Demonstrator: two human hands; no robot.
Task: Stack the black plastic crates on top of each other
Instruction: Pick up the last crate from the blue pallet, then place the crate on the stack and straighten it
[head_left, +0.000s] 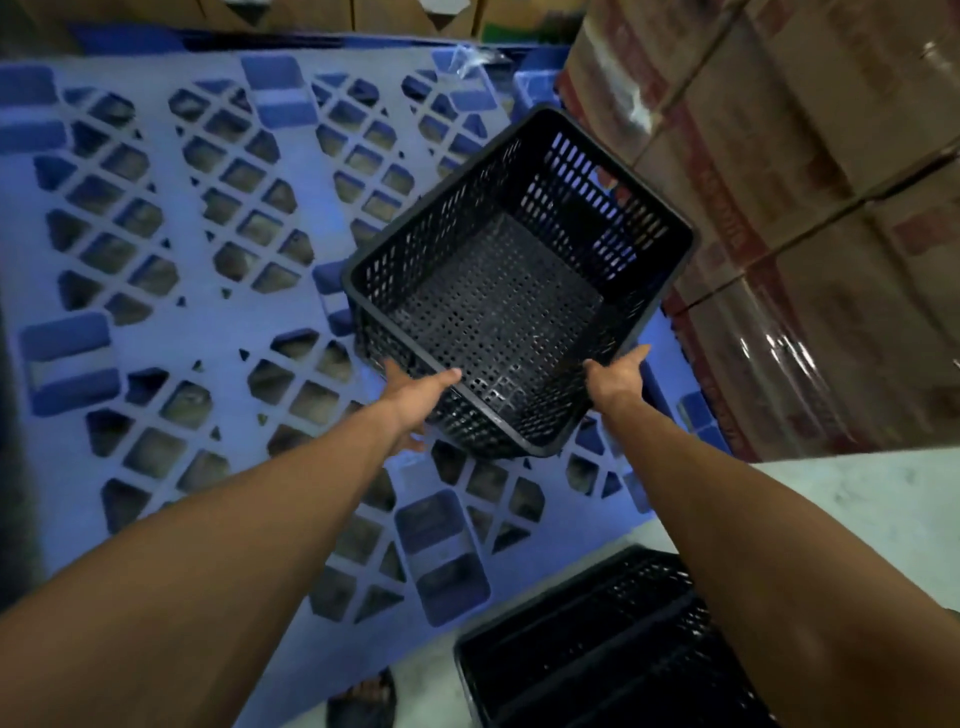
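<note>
A blue plastic pallet (156, 322) with diamond-shaped lattice openings fills most of what you see, lying flat on a pale floor (857, 499) that shows at the right and along the bottom. To your right rises a stack of cardboard cartons (810, 208) wrapped in clear film, and more cartons line the far edge beyond the pallet. Over the pallet's right part you have a black perforated crate (519, 280), empty, tilted with its open top facing you and one corner pointing toward you. Whether its base touches the pallet cannot be told from here. Your left hand (415, 395) grips the crate's near-left rim, thumb lying along the top edge and fingers underneath on the outer wall. Your right hand (618, 379) closes on the near-right rim, fingers reaching up along the edge. Both forearms stretch forward from the lower corners. Close to you at the bottom right, a second black crate (597, 649) sits on the floor, partly hidden by your right forearm. A sandalled foot (363, 699) shows at the bottom edge, just left of that crate.
</note>
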